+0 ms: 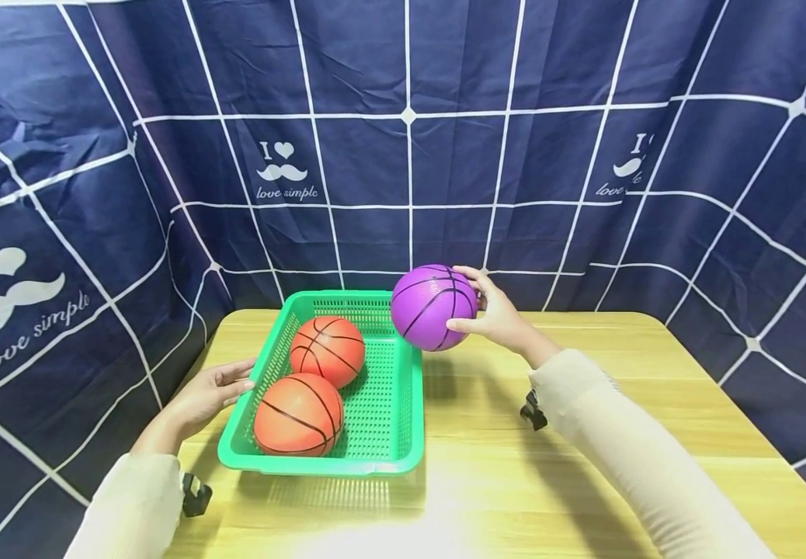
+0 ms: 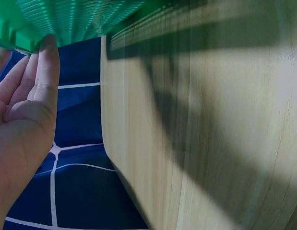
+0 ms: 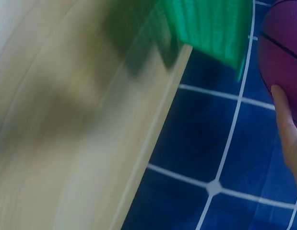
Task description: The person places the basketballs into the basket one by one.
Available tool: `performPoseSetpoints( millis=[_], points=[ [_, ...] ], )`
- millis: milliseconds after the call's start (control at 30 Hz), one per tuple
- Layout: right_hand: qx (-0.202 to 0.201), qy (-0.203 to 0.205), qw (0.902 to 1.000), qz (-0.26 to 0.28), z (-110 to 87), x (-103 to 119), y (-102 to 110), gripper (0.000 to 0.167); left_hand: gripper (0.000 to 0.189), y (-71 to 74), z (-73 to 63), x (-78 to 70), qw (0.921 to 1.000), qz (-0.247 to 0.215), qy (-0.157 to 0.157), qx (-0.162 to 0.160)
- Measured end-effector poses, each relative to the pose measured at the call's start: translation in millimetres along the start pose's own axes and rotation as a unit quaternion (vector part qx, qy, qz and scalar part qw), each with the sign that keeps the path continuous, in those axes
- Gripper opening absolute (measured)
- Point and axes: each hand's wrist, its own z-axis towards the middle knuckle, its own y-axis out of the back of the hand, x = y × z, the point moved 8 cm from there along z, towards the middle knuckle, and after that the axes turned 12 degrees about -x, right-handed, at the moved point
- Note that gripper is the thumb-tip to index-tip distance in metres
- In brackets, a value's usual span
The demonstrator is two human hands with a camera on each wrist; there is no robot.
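In the head view, my right hand [image 1: 497, 314] grips a purple basketball [image 1: 425, 309], its thumb in front and fingers round the far right side. The ball is up in the air, over the right rim of a green plastic basket [image 1: 413, 435]. Two orange basketballs lie in the basket's left half: one [image 1: 336, 345] farther back, the other [image 1: 294, 419] nearer. My left hand [image 1: 203, 396] touches the basket's left rim from outside. In the left wrist view its fingers [image 2: 45, 79] are extended, their tips against the green wall. The right wrist view shows only part of the purple ball [image 3: 282, 57].
The basket stands on a light wooden table [image 1: 585, 419], left of its middle. Dark blue cloth [image 1: 459, 171] with white lines hangs behind the table and on both sides. Bare tabletop lies right of the basket, under my right forearm.
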Motion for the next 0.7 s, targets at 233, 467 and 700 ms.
performPoseSetpoints(
  millis=[233, 467, 700],
  points=[
    [0.042, 0.03, 0.9982, 0.031, 4.5, -13, -27, 0.083, 0.062, -0.5, 0.8, 1.2, 1.0, -0.006, 0.005, -0.001],
    [0.093, 0.02, 0.9944, 0.046, 0.2, -11, -52, 0.083, 0.062, -1.0, 0.1, -0.7, 1.0, -0.003, -0.006, 0.005],
    [0.135, 0.015, 0.9899, 0.042, -4.8, -3, -72, 0.083, 0.063, -0.2, 2.1, 1.7, 0.9999, -0.008, -0.006, -0.002]
  ],
)
